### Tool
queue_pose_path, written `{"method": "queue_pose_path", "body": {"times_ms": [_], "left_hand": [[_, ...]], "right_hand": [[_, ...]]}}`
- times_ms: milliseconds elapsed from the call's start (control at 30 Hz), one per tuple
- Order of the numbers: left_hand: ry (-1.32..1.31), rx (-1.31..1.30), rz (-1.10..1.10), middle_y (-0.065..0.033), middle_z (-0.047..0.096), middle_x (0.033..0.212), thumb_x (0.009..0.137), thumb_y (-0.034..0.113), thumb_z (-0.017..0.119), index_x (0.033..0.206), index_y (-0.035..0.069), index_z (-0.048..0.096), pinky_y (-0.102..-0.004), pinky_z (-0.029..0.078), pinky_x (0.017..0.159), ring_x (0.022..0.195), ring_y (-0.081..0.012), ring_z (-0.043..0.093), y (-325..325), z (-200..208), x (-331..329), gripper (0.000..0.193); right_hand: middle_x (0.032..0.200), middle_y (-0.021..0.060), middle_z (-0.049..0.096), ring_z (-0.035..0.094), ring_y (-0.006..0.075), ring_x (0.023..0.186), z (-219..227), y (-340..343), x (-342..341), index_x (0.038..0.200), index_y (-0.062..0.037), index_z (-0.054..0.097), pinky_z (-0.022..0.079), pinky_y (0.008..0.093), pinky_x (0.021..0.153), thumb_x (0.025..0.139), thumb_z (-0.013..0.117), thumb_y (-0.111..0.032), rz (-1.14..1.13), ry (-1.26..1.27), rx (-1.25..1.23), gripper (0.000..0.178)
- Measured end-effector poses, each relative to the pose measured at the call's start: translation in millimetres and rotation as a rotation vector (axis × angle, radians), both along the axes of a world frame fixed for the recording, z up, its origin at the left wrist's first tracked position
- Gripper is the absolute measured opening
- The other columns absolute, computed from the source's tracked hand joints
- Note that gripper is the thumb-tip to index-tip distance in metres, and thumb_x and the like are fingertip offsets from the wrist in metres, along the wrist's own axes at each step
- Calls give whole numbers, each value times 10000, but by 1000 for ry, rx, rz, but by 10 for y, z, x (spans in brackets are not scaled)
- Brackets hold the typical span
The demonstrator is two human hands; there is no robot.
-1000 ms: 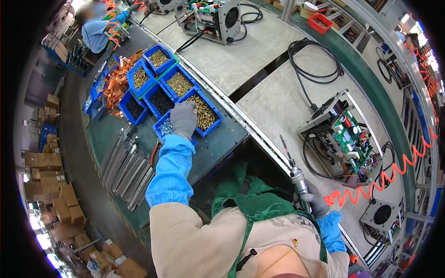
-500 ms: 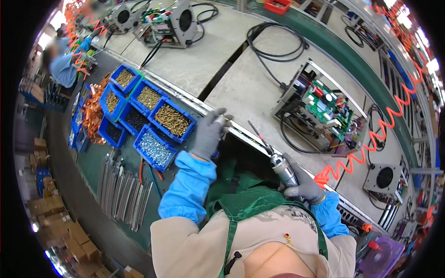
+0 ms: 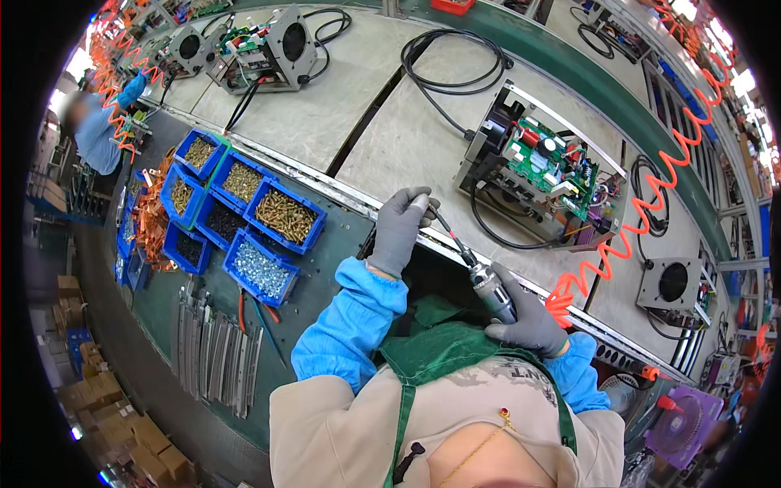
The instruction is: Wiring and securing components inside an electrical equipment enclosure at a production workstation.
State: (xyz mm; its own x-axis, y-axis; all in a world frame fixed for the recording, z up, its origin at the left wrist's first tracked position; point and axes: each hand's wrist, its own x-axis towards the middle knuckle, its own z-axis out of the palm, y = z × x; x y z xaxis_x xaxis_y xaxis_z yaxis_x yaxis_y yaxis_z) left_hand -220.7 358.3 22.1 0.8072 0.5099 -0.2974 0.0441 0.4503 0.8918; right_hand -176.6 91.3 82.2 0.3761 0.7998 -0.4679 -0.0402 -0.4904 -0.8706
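Observation:
My right hand [image 3: 533, 321], gloved in grey, is wrapped round a silver power screwdriver [image 3: 493, 293] whose long thin bit points up and to the left. At the tip of that bit, my left hand [image 3: 397, 232], also in a grey glove, has its thumb and fingers pinched together. Whatever sits between those fingertips is too small to make out. Just beyond the bit stands an opened machine unit [image 3: 541, 171] with a green circuit board and a metal frame.
Blue bins [image 3: 283, 215] of brass and silver fasteners stand at left, beside metal strips [image 3: 215, 350] and orange-handled tools. A coiled orange air hose [image 3: 651, 203] hangs at right. Black cables [image 3: 451, 61] lie on the bench. Another person [image 3: 98, 134] is at far left.
My left hand has moved right, from near the bins to the screwdriver's tip, its fingers now pinched there. The right hand keeps its grip on the screwdriver. The whole view has shifted slightly.

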Motion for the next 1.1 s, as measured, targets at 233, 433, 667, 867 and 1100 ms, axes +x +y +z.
{"method": "queue_pose_path", "body": {"times_ms": [233, 433, 667, 867, 1100], "left_hand": [[-116, 122, -149, -86, 651, 1026, 974, 126, 471, 1240, -12, 547, -261, 491, 777, 849, -120, 578, 50, -91, -188, 310], [-203, -262, 26, -49, 613, 988, 1003, 275, 430, 1090, 25, 590, -284, 481, 824, 893, -136, 576, 2, -88, -428, 309], [198, 743, 405, -82, 634, 1035, 921, 230, 587, 1166, 76, 616, -302, 480, 804, 934, -155, 595, 419, -5, -1787, 290], [1602, 1269, 852, -77, 590, 1100, 789, 118, 595, 1058, 111, 640, -423, 443, 912, 1084, -302, 523, 1056, -154, -4050, 273], [1746, 1078, 497, -63, 567, 1086, 780, 235, 662, 1077, 167, 609, -435, 443, 911, 1086, -278, 513, 1148, -312, -4345, 310]], "right_hand": [[868, 76, 586, 577, 142, 685, -8, 19, -58, 1291, -56, 452, 476, 274, 602, 597, 774, -204, -147, 462, 4, 778], [864, 94, 616, 589, 161, 584, -66, 273, -117, 1141, -13, 519, 465, 262, 510, 516, 849, -383, -74, 579, 48, 798], [755, 60, 596, 575, 149, 551, -123, 517, -125, 1081, 2, 531, 457, 244, 503, 495, 855, -563, 39, 593, -4, 876], [817, 63, 557, 593, 166, 564, -145, 423, -53, 1140, 5, 488, 515, 293, 486, 521, 839, -575, -62, 551, -53, 918], [821, 54, 557, 582, 161, 558, -134, 444, -71, 1141, -6, 484, 506, 282, 483, 521, 846, -565, -80, 536, -88, 909]]}}
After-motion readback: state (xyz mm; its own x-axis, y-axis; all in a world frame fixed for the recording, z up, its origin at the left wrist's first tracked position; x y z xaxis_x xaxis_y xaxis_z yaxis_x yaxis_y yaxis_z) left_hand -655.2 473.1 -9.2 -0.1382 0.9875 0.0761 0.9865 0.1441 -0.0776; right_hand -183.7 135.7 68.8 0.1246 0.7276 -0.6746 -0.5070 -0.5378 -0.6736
